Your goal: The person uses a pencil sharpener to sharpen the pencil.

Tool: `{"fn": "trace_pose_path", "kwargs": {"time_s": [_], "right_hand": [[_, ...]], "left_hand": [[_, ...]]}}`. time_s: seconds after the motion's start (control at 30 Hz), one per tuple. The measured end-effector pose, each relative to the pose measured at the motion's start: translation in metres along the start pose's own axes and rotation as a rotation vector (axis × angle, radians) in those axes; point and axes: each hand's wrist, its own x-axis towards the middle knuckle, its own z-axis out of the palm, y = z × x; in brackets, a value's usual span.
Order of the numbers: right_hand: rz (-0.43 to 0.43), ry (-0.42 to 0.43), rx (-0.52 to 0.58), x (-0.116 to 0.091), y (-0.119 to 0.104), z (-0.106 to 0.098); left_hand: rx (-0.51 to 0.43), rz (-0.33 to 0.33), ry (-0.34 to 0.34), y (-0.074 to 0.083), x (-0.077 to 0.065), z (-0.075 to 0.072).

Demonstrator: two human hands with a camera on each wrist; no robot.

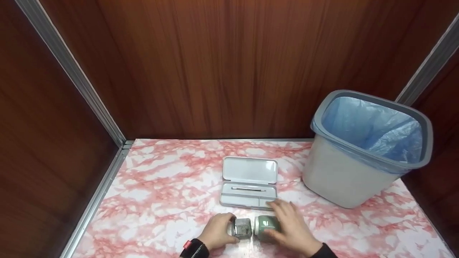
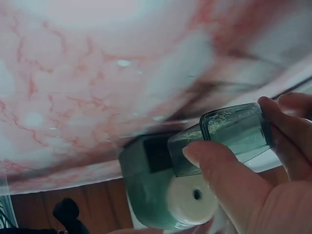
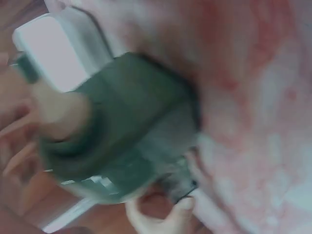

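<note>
My left hand [image 1: 217,230] pinches a clear shavings drawer [image 2: 236,129] between thumb and fingers; pale shavings show inside it. Right beside it is a green crank pencil sharpener [image 1: 267,223], lying with its cream front, with a round pencil hole, toward the drawer. My right hand [image 1: 293,229] grips the sharpener's far side, thumb across the near face and fingers over the back. In the right wrist view the sharpener body [image 3: 131,97] is blurred, its crank toward the camera, and the drawer [image 3: 178,185] appears below it in the left fingers.
Just beyond the hands, an open pale pencil case [image 1: 250,171] lies with a thin pencil [image 1: 247,189] in its upper compartment. A grey-rimmed bin [image 1: 340,172] with a blue liner [image 1: 373,125] stands at the right. Wood-grain panels [image 1: 215,71] enclose the marbled tabletop [image 1: 154,200].
</note>
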Motion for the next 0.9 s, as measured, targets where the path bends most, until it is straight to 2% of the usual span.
{"fn": "trace_pose_path", "kwargs": {"time_s": [0.1, 0.2, 0.27, 0.3, 0.33, 0.4, 0.5, 0.57, 0.63, 0.7, 0.9], "right_hand": [[-0.075, 0.278, 0.003, 0.01, 0.013, -0.031], [-0.094, 0.556, -0.03, 0.023, 0.028, -0.075], [-0.071, 0.73, -0.081, 0.033, 0.038, -0.107], [-0.032, 0.787, -0.109, 0.038, 0.043, -0.123], [0.018, 0.808, -0.14, 0.041, 0.049, -0.139], [0.125, 0.792, -0.211, 0.045, 0.061, -0.167], [0.257, 0.606, -0.342, 0.043, 0.081, -0.198], [0.287, 0.487, -0.409, 0.037, 0.093, -0.209], [0.289, 0.415, -0.462, 0.031, 0.103, -0.214], [0.266, 0.39, -0.495, 0.026, 0.111, -0.214], [0.165, 0.424, -0.461, 0.023, 0.128, -0.208]], "left_hand": [[-0.038, -0.017, 0.002, -0.002, -0.001, -0.008], [-0.052, -0.023, 0.027, -0.005, -0.003, -0.017], [-0.059, -0.026, 0.051, -0.007, -0.003, -0.023], [-0.065, -0.03, 0.062, -0.008, -0.003, -0.026], [-0.071, -0.033, 0.07, -0.008, -0.004, -0.029], [-0.087, -0.042, 0.085, -0.009, -0.004, -0.034], [-0.106, -0.054, 0.095, -0.01, -0.004, -0.04], [-0.112, -0.061, 0.099, -0.01, -0.005, -0.043], [-0.114, -0.066, 0.101, -0.011, -0.005, -0.045], [-0.114, -0.069, 0.103, -0.012, -0.005, -0.048], [-0.132, -0.098, 0.109, -0.014, -0.005, -0.055]]}}
